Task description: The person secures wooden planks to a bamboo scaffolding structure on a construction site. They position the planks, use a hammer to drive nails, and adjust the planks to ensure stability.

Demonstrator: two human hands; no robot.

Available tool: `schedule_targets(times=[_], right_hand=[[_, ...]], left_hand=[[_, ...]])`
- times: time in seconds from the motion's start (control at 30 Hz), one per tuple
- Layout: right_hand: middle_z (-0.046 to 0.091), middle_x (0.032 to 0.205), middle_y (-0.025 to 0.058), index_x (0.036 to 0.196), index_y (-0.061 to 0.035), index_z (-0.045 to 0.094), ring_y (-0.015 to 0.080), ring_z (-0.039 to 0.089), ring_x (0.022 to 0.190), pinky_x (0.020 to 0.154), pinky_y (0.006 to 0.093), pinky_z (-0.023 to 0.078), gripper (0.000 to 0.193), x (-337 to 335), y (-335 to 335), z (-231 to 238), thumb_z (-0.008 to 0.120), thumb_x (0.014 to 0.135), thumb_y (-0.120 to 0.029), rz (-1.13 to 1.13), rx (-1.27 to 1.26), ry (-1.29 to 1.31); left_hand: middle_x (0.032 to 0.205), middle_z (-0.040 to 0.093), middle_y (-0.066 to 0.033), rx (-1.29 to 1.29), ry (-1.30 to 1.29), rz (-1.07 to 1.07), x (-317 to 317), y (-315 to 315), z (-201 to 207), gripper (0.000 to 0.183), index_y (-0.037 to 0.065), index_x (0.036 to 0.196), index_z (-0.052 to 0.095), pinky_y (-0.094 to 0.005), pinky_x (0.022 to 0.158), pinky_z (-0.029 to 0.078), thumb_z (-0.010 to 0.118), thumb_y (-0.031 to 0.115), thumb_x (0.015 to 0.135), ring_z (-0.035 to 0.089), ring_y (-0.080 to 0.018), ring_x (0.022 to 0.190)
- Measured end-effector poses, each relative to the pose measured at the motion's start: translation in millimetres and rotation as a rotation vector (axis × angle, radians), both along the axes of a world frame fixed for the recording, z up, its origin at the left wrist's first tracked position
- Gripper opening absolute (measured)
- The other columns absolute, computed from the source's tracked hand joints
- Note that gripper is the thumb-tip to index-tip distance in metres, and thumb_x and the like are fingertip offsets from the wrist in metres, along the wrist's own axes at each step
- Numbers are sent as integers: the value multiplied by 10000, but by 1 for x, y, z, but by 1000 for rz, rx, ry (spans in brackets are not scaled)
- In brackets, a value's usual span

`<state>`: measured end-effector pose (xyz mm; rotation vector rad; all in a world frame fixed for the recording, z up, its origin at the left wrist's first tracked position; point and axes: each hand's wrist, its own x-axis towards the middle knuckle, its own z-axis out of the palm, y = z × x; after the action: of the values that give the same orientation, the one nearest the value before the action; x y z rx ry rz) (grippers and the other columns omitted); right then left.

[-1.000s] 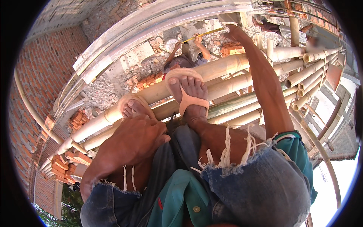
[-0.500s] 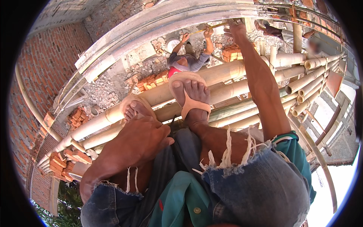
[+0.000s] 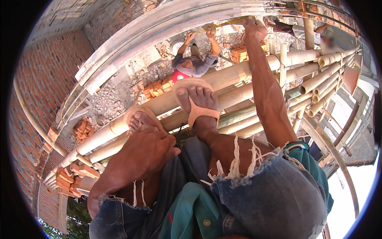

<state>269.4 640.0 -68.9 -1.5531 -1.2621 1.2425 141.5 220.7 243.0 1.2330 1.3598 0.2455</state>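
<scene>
My right arm stretches forward, and my right hand (image 3: pixel 254 31) is closed at the end of a yellow measuring tape (image 3: pixel 227 23) beside the long pale concrete beam (image 3: pixel 171 30). A co-worker below, in a red cap (image 3: pixel 180 75), holds up the other part of the tape with both hands (image 3: pixel 200 35). My left hand (image 3: pixel 151 145) lies low over my left leg, just behind my left sandal (image 3: pixel 137 115). Its fingers are curled under, and what is inside them is hidden. Both my feet rest on bamboo poles (image 3: pixel 232 77).
Lashed bamboo poles (image 3: pixel 324 83) stick out at the right. Rubble (image 3: pixel 113 97) and brick stacks (image 3: pixel 242 51) lie far below, with more bricks (image 3: pixel 69 181) at the lower left. A brick wall (image 3: pixel 45 83) rises at left. A second person (image 3: pixel 306 34) is at upper right.
My right hand's fingers, spread before, have closed on the tape's end. The co-worker's hands and the tape have shifted slightly left and up in view. My left hand stays on my leg.
</scene>
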Motion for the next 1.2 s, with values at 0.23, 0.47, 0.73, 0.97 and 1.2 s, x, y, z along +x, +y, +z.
schedule_targets(times=[0.23,0.47,0.73,0.97,1.2], right_hand=[[683,727,172,693,68,612,218,600,666,643,421,495,318,10,21,-24,704,924,-131,184,116,-222],[690,730,212,781,69,699,320,635,693,697,462,510,301,13,20,-3,771,839,-217,254,352,-649],[746,858,248,978,27,785,366,728,825,812,455,552,306,10,13,26,783,830,-242,277,329,-712],[758,891,231,997,20,782,359,733,852,832,443,552,320,9,13,27,785,839,-258,264,320,-714],[762,895,222,987,7,785,331,737,838,821,420,555,277,4,7,37,796,832,-223,250,323,-740]], left_hand=[[909,691,-178,3,14,-12,-3,4,2,341,15,917,661,-495,885,493,581,333,1012,672,-367,937],[911,692,-178,4,23,-17,-3,6,4,345,14,920,662,-494,885,495,581,336,1013,674,-367,940],[914,693,-179,5,27,-22,-3,6,5,349,12,923,663,-492,885,497,580,340,1014,675,-366,944],[916,694,-179,4,41,-18,-2,6,7,353,11,926,664,-491,885,498,580,343,1014,677,-365,947],[918,695,-179,4,47,-17,2,6,9,357,10,929,664,-490,884,500,579,346,1015,678,-364,950]])
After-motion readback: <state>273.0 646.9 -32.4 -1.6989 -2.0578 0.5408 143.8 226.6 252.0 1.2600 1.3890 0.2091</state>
